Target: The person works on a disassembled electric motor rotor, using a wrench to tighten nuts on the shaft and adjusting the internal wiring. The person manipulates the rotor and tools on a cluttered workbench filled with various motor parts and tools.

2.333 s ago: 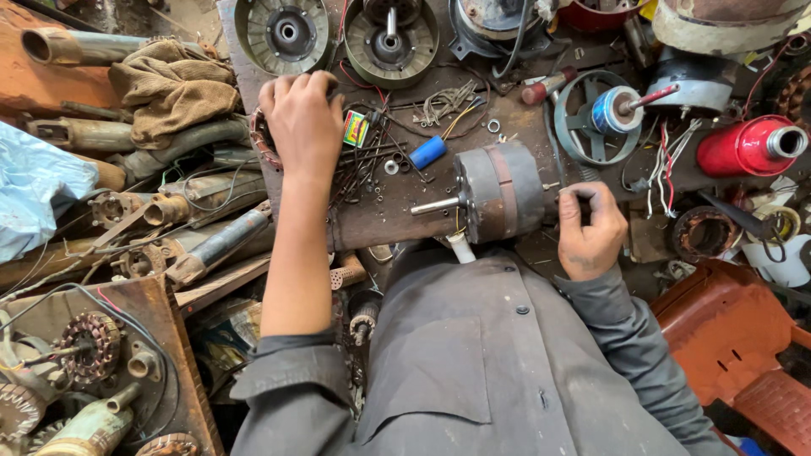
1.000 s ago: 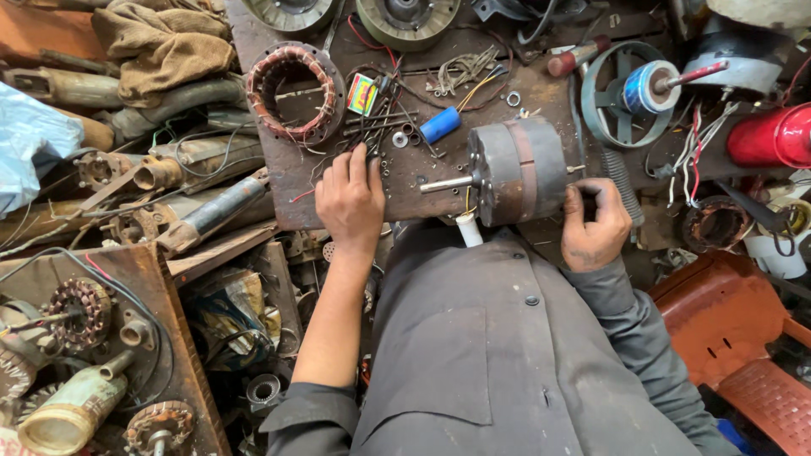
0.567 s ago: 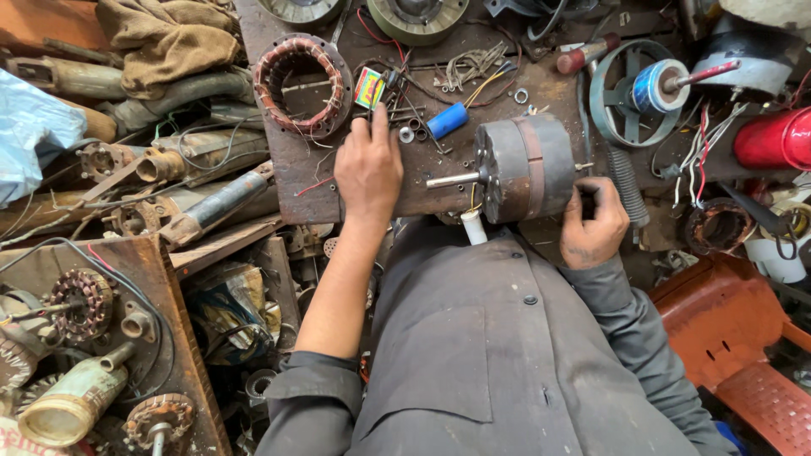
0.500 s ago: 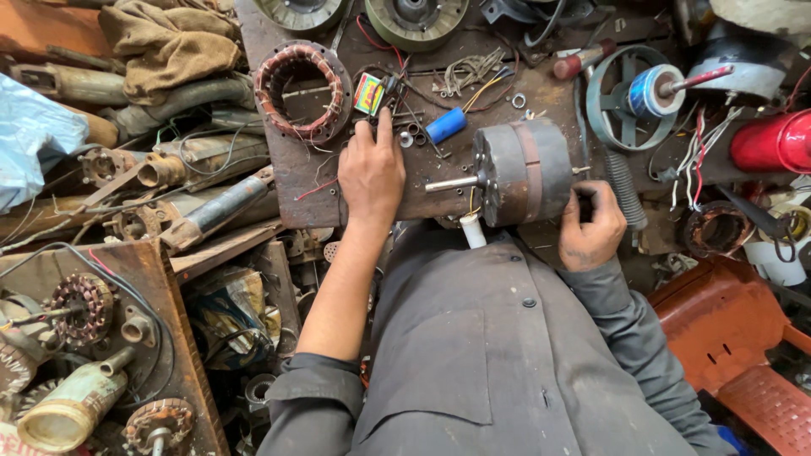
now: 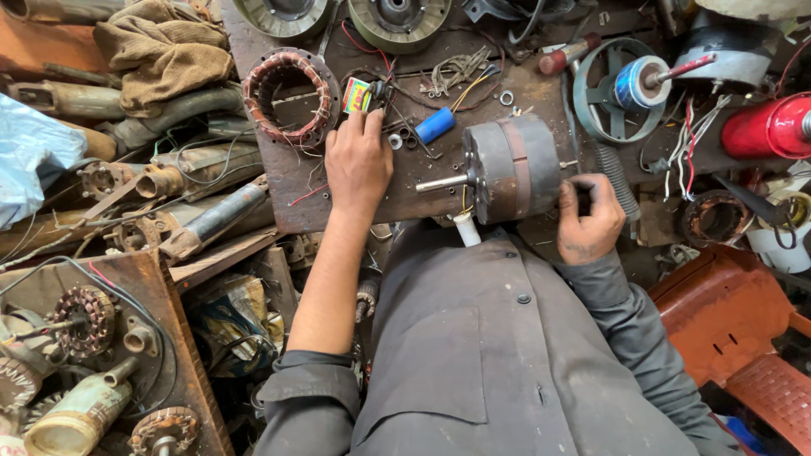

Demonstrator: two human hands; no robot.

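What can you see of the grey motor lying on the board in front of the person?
The grey motor is a dull metal drum with a rusty brown band around its middle. It lies on its side on the worn board, its bare shaft pointing toward the left hand, which does not touch it. The right hand rests at its far end.

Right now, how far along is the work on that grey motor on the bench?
Done: the grey motor lies on its side on the bench, casing closed, shaft pointing left. In hand: the right hand is closed around something dark at the motor's rear end, while the left hand reaches among loose washers near a small colourful packet. Left: the small parts are still scattered, so fitting looks unfinished.
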